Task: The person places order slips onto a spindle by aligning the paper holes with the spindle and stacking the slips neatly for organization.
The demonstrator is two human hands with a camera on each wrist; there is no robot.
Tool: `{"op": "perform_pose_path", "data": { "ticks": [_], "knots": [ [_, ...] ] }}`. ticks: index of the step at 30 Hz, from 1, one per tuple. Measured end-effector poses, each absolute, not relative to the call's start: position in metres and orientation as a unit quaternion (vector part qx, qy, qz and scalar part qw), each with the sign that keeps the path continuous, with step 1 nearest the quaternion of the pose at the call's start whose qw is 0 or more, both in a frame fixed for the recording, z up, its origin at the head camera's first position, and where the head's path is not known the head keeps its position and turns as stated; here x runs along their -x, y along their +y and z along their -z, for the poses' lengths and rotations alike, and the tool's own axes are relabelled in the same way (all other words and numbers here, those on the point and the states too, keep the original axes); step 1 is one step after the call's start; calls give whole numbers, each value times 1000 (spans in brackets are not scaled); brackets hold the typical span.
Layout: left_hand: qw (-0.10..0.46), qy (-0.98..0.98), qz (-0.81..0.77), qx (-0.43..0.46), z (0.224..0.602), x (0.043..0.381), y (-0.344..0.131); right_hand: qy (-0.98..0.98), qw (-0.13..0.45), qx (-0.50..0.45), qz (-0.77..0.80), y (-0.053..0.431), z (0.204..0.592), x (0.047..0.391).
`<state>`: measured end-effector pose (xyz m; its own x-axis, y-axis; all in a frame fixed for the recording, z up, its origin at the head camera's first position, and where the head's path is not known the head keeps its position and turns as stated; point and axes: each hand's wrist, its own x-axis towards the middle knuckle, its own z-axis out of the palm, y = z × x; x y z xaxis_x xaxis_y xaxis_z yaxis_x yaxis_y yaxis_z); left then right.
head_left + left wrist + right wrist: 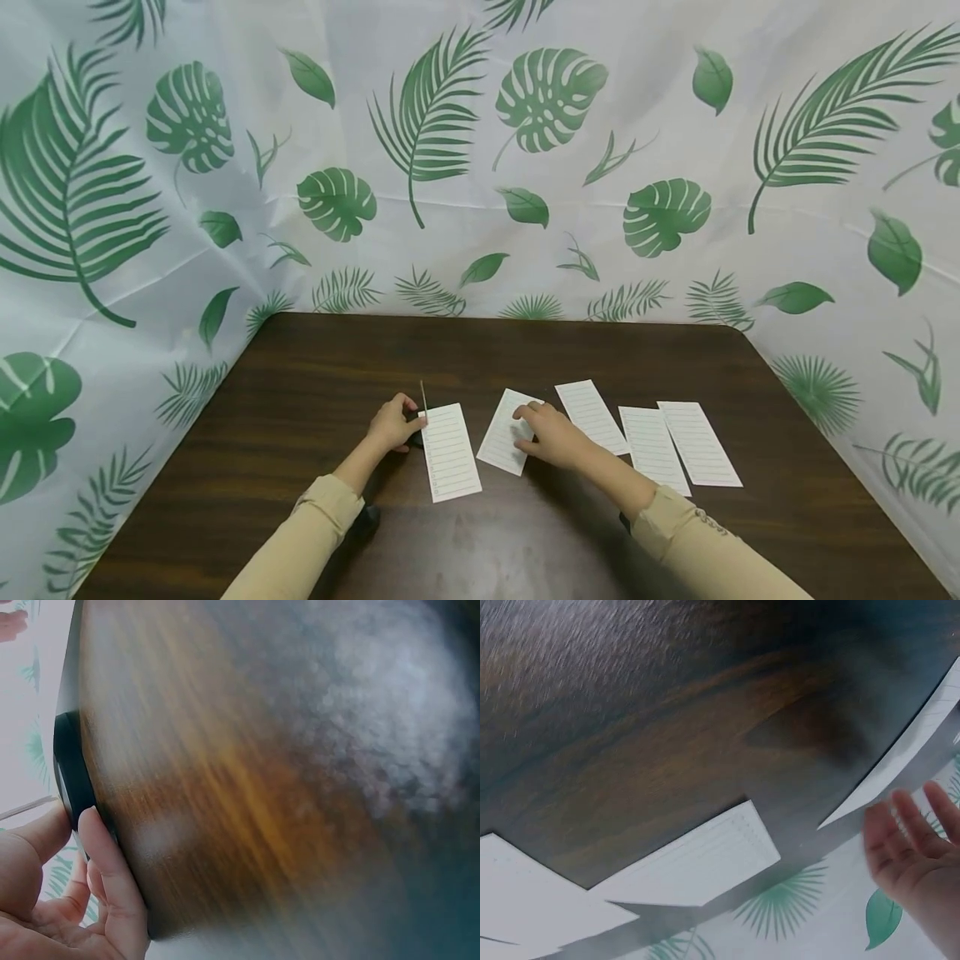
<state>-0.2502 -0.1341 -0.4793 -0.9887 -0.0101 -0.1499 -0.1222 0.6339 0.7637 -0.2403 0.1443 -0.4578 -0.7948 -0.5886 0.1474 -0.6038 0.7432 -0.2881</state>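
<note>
At the left, my left hand (393, 423) rests low on the table beside a lined white card (452, 454). In the left wrist view its thumb and index finger pinch the end of a flat black object (73, 769), whose kind I cannot tell. A thin light strip (423, 400) stands up by the thumb at the card's left edge. My right hand (553, 435) hovers over a second lined card (498, 437), covering part of its right side. Its fingers are loosely bent and spread, holding nothing; the right wrist view shows them near a card (907, 754).
Further right lie more lined cards: one slanted just past the right hand (588, 408), and two side by side, a lower card (651, 446) and an outer card (701, 442). The dark wooden table (337, 350) meets a leaf-patterned curtain (465, 208) at its back and sides.
</note>
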Motion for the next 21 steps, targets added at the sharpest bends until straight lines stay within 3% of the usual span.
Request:
{"op": "perform_pose_path", "data": {
  "ticks": [8, 21],
  "knots": [
    [63, 904, -422, 39, 479, 251, -132, -945, 14, -321, -67, 152, 461, 246],
    [66, 908, -413, 36, 480, 251, -133, -955, -36, -277, -97, 150, 469, 249]
  ]
}}
